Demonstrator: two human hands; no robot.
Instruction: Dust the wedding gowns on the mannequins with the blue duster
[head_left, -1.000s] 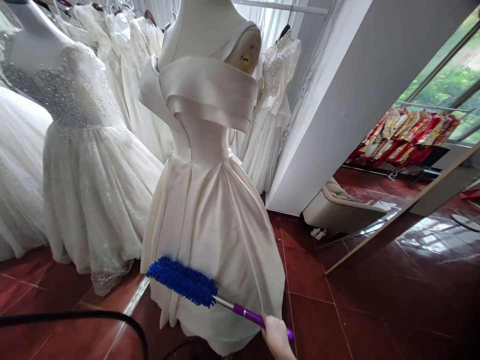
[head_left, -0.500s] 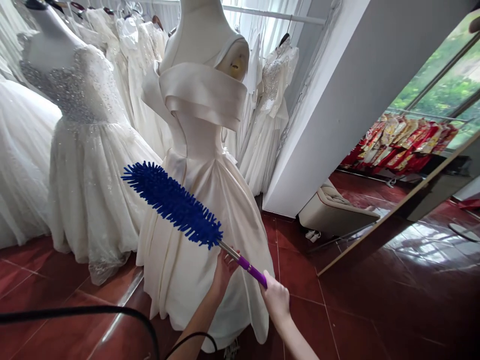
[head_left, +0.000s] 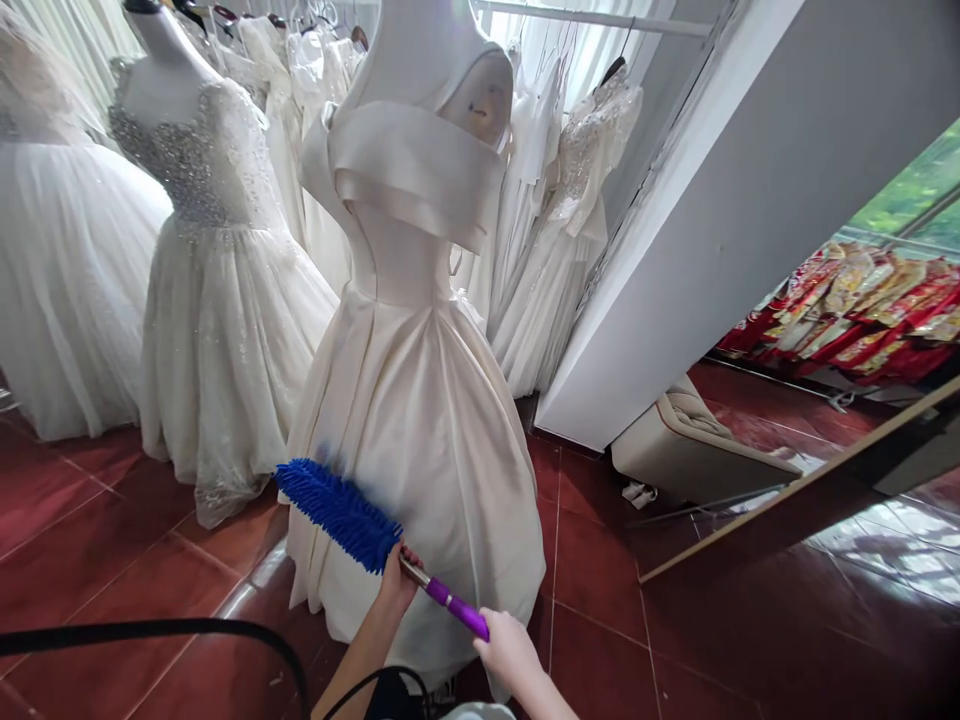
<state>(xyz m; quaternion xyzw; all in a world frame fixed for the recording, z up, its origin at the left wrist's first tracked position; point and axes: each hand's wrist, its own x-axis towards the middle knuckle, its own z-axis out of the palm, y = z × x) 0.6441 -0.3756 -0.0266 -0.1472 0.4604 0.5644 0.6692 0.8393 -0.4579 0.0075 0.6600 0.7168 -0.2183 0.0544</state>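
A blue fluffy duster (head_left: pixel 337 510) with a metal and purple handle lies against the lower skirt of an ivory satin off-shoulder gown (head_left: pixel 420 400) on a mannequin. My right hand (head_left: pixel 510 645) is shut on the purple end of the handle. My left hand (head_left: pixel 397 575) grips the metal shaft just behind the blue head, close to the skirt. The duster points up and to the left.
A beaded white gown (head_left: pixel 217 300) on a mannequin stands to the left, more white dresses (head_left: pixel 547 200) hang on a rail behind. A white wall corner (head_left: pixel 675 250), a leaning mirror (head_left: pixel 825 420) and a black cable (head_left: pixel 187 632) on the red tiled floor surround me.
The duster dropped from waist height to the lower skirt. My left hand slid up the shaft to just behind the blue head. The view shifted slightly to the left.
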